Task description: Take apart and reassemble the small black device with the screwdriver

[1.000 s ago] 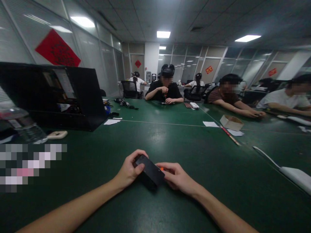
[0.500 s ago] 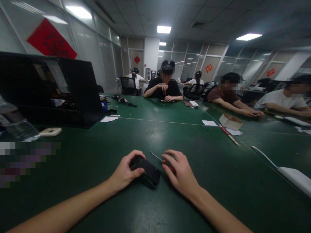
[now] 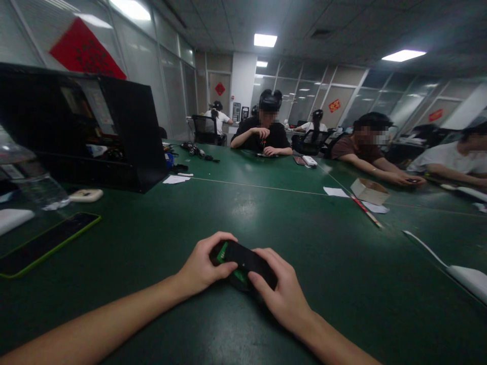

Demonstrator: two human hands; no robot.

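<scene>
A small black device (image 3: pixel 240 258) with green parts showing underneath rests on the green table (image 3: pixel 289 228) just in front of me. My left hand (image 3: pixel 203 264) grips its left end, thumb and fingers wrapped round it. My right hand (image 3: pixel 283 294) is closed over its right end, fingers lying across the top. The screwdriver is not visible; whether it lies under my right hand I cannot tell.
A phone in a green case (image 3: pixel 43 243) lies at the left, with a water bottle (image 3: pixel 30 177) and an open black computer case (image 3: pixel 83 132) behind it. Several people sit along the far and right sides. A small cardboard box (image 3: pixel 369 190) and a pencil (image 3: pixel 367 212) lie at the right.
My right hand let go of the orange-handled screwdriver and came down onto the right end of the black device. The device has tipped, showing green underneath. The view shifted slightly.
</scene>
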